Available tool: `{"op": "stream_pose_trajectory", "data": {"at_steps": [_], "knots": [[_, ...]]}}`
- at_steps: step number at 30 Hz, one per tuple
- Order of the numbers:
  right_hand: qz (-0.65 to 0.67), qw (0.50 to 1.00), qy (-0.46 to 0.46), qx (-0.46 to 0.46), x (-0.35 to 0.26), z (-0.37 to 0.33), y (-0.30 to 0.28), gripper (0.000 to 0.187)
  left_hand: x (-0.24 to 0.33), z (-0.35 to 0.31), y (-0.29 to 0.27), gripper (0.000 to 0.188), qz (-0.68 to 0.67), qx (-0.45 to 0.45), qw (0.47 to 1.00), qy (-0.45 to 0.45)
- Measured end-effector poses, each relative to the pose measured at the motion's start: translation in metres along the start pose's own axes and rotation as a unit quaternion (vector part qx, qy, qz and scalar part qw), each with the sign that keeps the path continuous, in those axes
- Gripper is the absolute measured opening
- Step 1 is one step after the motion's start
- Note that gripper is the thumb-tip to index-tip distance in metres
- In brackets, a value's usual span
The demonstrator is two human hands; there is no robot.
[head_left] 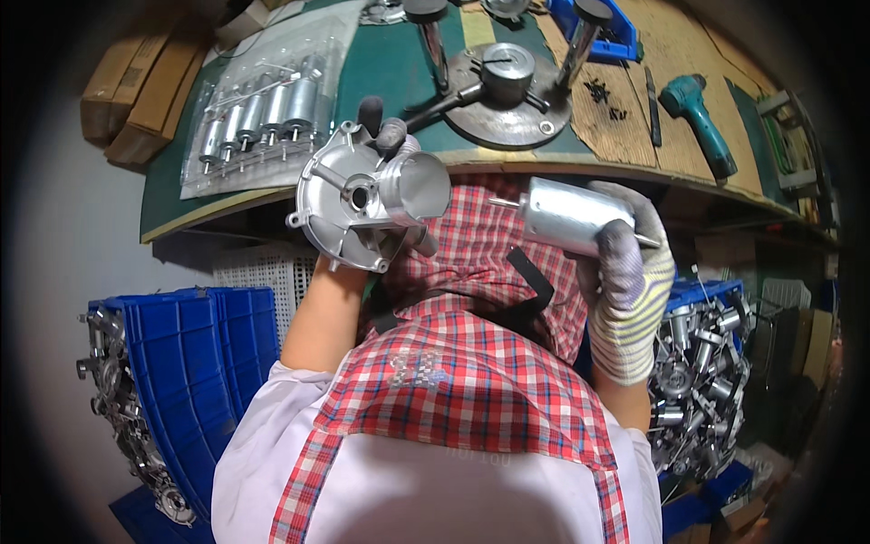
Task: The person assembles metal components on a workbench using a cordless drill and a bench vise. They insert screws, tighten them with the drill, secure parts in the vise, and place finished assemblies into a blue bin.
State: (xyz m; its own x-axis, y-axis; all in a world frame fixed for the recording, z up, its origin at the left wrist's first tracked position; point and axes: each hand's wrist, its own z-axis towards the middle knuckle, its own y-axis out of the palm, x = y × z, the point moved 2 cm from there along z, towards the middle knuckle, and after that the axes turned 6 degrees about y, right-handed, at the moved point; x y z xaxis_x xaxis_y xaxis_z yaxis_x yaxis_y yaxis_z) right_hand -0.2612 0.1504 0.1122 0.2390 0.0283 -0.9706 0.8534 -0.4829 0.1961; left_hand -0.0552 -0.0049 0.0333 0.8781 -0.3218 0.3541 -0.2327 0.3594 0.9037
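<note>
In my gloved left hand (391, 138) is a round cast-metal housing (340, 204) with a short open cylinder on its side; the fingers wrap behind its far rim. My right hand (625, 258), in a striped grey-tipped glove, grips a silver cylindrical motor (566, 213). The motor lies nearly level, its thin shaft pointing left toward the housing. A gap separates the two parts, and both are held above my lap in front of the bench edge. The palm side of my left hand is hidden by the housing.
On the green-topped bench (381, 68) stands a round steel fixture (507, 109) with posts. Several motors (263, 113) lie in a clear plastic tray at left. A teal power drill (698, 122) and small black screws (598, 91) are at right. Blue crates (186, 363) flank me.
</note>
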Motion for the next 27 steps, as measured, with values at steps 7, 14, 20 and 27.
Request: {"op": "stream_pose_trajectory", "data": {"at_steps": [7,14,20,27], "knots": [[0.003,0.998,0.013,-0.056,0.013,0.0,0.021,0.048,-0.016,0.011,0.005,0.062,-0.024,-0.005,0.997,-0.07],[-0.168,0.975,0.067,-0.13,0.022,0.005,0.039,0.055,-0.025,0.017,-0.015,0.054,0.072,0.005,0.996,-0.057],[-0.076,0.989,0.042,-0.122,0.035,0.0,0.035,0.061,-0.031,0.02,-0.024,0.051,0.018,-0.018,0.998,-0.056],[-0.086,0.984,-0.031,-0.151,0.057,-0.006,0.045,0.048,-0.043,0.013,-0.006,0.033,-0.178,0.022,0.981,-0.071]]}}
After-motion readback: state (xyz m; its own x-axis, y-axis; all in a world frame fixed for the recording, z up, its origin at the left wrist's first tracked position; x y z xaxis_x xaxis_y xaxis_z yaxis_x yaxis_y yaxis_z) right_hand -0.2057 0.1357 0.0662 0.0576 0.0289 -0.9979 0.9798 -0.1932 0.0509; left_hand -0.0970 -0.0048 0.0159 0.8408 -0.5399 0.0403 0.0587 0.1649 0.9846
